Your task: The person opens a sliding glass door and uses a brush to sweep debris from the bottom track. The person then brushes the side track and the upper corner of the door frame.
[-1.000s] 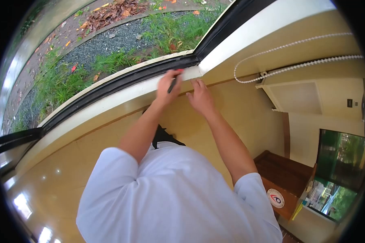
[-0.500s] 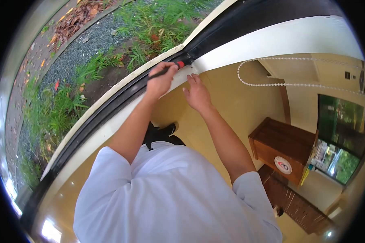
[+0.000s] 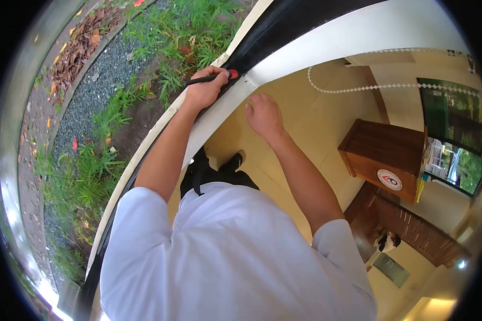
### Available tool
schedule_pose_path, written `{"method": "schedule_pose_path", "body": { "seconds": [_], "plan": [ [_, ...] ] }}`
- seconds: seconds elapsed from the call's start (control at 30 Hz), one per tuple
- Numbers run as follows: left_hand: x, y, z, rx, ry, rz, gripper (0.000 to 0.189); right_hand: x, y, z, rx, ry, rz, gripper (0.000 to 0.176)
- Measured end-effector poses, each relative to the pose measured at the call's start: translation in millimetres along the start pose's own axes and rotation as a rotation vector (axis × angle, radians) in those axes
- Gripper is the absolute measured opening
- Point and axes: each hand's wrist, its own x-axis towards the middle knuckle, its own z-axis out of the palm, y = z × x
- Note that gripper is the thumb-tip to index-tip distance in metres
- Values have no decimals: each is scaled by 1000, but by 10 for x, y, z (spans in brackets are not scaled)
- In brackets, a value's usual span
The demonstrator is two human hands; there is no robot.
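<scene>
My left hand point(image 3: 203, 90) is closed around a slim black-handled tool with a red end point(image 3: 197, 81). Its exact kind I cannot make out. The red end points right, over the black window track point(image 3: 242, 60) at a bend in the frame. My right hand point(image 3: 265, 116) hangs just inside the white sill point(image 3: 227, 96), apart from it, with fingers loosely bent and nothing seen in them. A cream outer edge point(image 3: 163, 119) runs along the far side of the track.
Outside lie green plants point(image 3: 104, 174), gravel point(image 3: 88, 88) and dry leaves point(image 3: 93, 35). Indoors stand a wooden lectern point(image 3: 383, 155) with a round emblem and a brown slatted wooden piece point(image 3: 412, 230). A white bead chain point(image 3: 369, 88) loops at the right. A person point(image 3: 386, 242) is far behind.
My left hand has shifted up and left with the tool, whose handle now lies flatter. My right hand has come off the sill. The view has turned a little.
</scene>
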Motion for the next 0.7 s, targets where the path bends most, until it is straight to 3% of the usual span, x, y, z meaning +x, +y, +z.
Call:
{"method": "schedule_pose_path", "body": {
  "seconds": [0.17, 0.23, 0.27, 0.3, 0.37, 0.43, 0.5, 0.63, 0.7],
  "plan": [
    [-237, 275, -233, -70, 126, -23, 31, -39, -39, -50, -17, 39, 35, 23],
    [-404, 267, -146, 192, 187, -26, 30, -19, -15, -32, -31, 27, 51, 23],
    [-305, -188, -7, 231, 234, 99, 30, -20, -25, -46, -35, 34, 56, 23],
    [-404, -108, 154, 242, 253, 69, 32, -48, -40, -55, -29, 42, 57, 23],
    [-341, -135, 351, 362, 332, 241, 30, -112, -27, -50, -23, 51, 72, 23],
    [-221, -110, 442, 264, 310, 133, 24, -133, -1, -36, -35, 70, 44, 23],
    [-169, -46, 388, -389, 151, -216, 26, -154, -9, -16, -30, 85, 64, 22],
    [-529, 146, 261, -312, -27, -197, 23, -153, -40, -69, -42, 129, 122, 17],
    [-776, 292, 225, -76, 38, -170, 23, -182, -48, -138, -68, 105, 151, 15]
  ]
}}
